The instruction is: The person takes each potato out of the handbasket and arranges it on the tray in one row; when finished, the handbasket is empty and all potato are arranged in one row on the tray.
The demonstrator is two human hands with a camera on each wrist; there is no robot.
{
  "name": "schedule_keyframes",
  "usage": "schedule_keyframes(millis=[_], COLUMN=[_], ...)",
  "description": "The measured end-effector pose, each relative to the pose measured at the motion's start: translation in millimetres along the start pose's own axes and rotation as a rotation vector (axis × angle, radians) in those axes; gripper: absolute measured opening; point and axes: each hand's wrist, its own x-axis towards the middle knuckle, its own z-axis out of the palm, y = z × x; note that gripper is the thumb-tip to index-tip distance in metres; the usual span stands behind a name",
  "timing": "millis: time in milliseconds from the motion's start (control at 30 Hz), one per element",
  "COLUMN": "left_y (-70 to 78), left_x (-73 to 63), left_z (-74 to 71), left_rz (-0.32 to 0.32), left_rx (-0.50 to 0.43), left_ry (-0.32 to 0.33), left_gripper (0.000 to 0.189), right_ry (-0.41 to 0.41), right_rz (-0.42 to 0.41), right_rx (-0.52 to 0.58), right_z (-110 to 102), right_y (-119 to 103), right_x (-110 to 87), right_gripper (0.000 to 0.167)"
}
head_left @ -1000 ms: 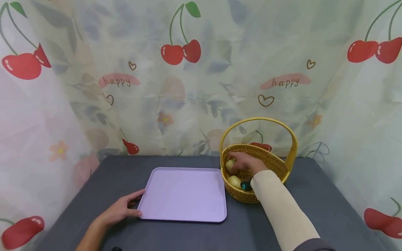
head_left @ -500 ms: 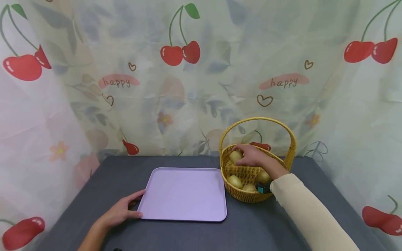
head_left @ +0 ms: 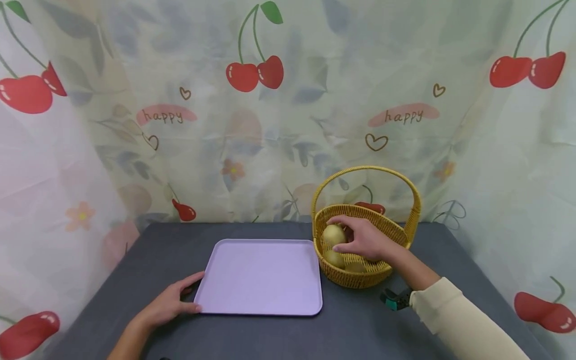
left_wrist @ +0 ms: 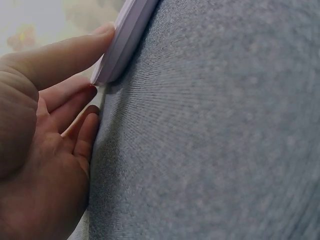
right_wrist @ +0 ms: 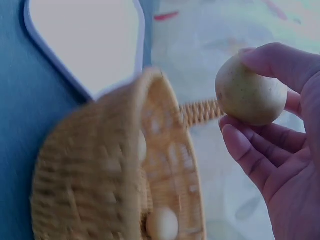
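My right hand [head_left: 366, 239] holds a round, pale yellow-green speckled fruit [head_left: 334, 235] between thumb and fingers, over the left side of the wicker basket [head_left: 348, 281]. In the right wrist view the fruit [right_wrist: 250, 92] shows beyond the basket's rim, thumb on one side and fingertips on the other. Similar fruits lie inside the basket, one [head_left: 334, 259] at the left and another [head_left: 355, 267] near the front wall. My left hand [head_left: 163, 306] touches the left edge of the lilac tray [head_left: 261, 280], thumb at the near corner; in the left wrist view the fingers look extended.
The tall basket handle [head_left: 371, 168] arches over the opening. The tray's right edge lies close beside the basket on a dark grey tabletop [head_left: 252, 337]. A cherry-print curtain [head_left: 279, 135] hangs behind and at both sides. A dark wrist device [head_left: 396, 300] shows by the right sleeve.
My right hand has lifted a fruit from deep in the basket and brought it nearer, its forearm shifting right. The left hand and tray stay in place.
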Motion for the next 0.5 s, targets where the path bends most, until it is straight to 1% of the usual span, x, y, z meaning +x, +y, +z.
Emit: schedule_keyframes(millis=[100, 300, 400, 500], left_y=[-2.1, -2.5, -1.3, -0.1], left_x=[0.0, -0.3, -0.6, -0.5], left_z=[0.1, 1.6, 2.1, 2.3], left_rz=[-0.003, -0.024, -0.025, -0.018], left_rx=[-0.004, 0.007, 0.005, 0.006], left_ry=[-0.001, 0.005, 0.008, 0.012], left_gripper=[0.079, 0.08, 0.08, 0.08], right_ry=[-0.016, -0.067, -0.079, -0.088], right_rz=[-0.03, -0.052, -0.059, -0.063], right_rx=[0.026, 0.113, 0.119, 0.112], right_z=[8.6, 28.5, 42.0, 59.0], right_y=[-13.2, -37.8, -45.8, -49.1], right_x=[3.3, 14.4, 20.6, 27.8], right_gripper=[0.052, 0.053, 0.052, 0.051])
